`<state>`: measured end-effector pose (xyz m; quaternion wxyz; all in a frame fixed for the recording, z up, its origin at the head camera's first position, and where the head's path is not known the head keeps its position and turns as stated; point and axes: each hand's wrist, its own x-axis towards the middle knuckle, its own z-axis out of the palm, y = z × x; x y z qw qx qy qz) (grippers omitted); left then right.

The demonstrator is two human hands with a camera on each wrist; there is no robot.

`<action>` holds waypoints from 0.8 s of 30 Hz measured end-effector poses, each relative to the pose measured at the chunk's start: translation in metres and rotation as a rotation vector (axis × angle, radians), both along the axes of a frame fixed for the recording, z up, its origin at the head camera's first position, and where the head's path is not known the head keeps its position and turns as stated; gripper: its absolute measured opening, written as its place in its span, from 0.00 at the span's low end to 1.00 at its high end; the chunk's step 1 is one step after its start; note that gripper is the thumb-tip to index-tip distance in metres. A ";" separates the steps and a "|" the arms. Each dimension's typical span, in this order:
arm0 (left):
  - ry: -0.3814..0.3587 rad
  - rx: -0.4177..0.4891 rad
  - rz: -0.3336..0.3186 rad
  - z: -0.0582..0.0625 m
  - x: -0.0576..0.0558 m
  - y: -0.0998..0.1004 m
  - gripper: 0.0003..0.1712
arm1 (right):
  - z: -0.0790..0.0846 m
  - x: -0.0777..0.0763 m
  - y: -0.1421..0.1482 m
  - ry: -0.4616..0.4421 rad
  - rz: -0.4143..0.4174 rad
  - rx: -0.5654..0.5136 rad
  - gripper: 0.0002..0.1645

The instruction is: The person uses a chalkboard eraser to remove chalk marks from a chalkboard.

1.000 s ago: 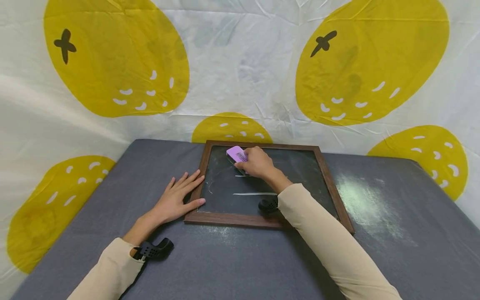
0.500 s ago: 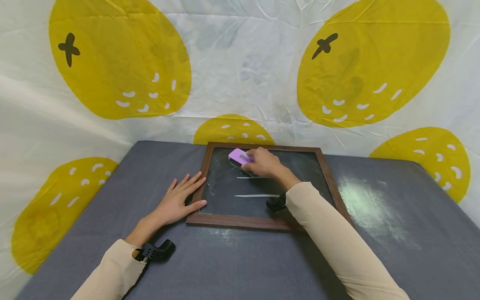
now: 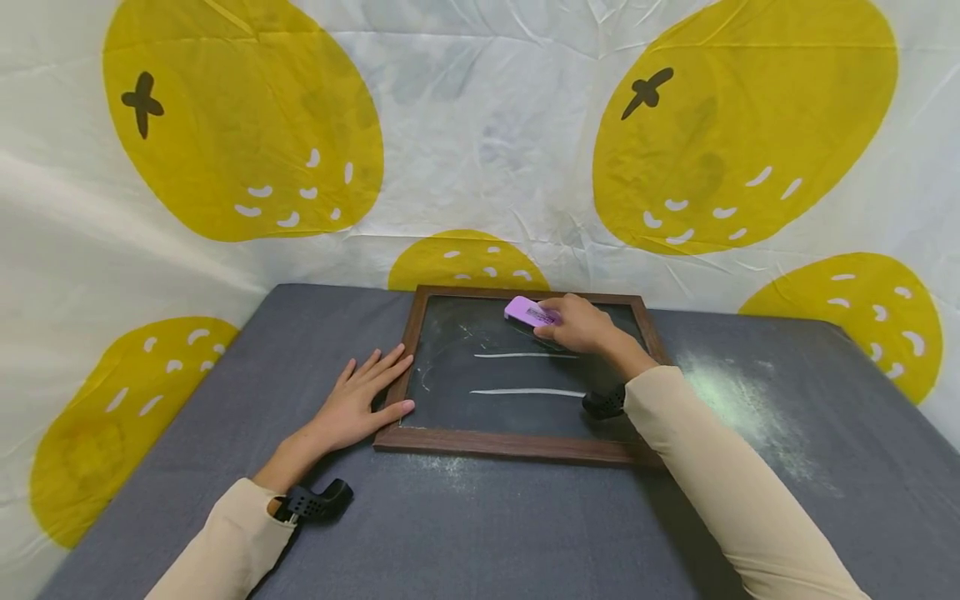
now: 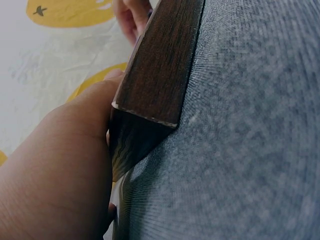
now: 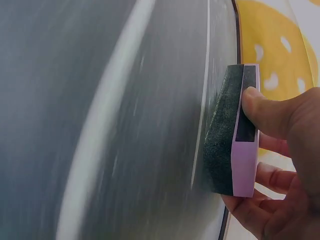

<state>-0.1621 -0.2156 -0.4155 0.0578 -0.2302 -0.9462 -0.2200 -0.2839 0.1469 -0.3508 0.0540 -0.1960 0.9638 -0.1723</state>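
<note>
A chalkboard [image 3: 495,417] in a brown wooden frame lies on the table, with two white chalk lines [image 3: 525,392] across its lower half. My right hand [image 3: 581,323] grips a purple chalkboard eraser [image 3: 528,312] near the board's top edge, above the upper line. In the right wrist view, the eraser [image 5: 244,170] shows its dark felt side toward the board, the thumb on one side and fingers on the other. My left hand [image 3: 360,402] rests spread on the left side of the frame, fingertips over the wood; in the left wrist view the frame's corner [image 4: 155,75] is beside it.
Grey cloth covers the table [image 3: 480,525]. Pale chalk dust [image 3: 738,408] marks it right of the board, and a fainter patch lies below the frame. Behind hangs a white curtain [image 3: 487,125] with yellow fruit prints. Faint smudges show on the board's upper left.
My right hand has moved the eraser rightward along the upper part of the board, uncovering more of both chalk lines. The left hand has stayed on the frame.
</note>
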 end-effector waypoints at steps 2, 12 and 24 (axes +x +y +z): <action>0.002 -0.001 -0.003 0.000 0.000 0.000 0.42 | 0.000 0.000 0.013 0.005 0.000 -0.008 0.36; 0.001 0.001 -0.009 0.000 0.000 0.002 0.42 | 0.002 0.006 0.075 0.019 -0.025 -0.009 0.35; 0.024 0.018 -0.018 -0.002 0.000 0.001 0.41 | -0.001 0.010 0.095 0.024 -0.070 -0.071 0.36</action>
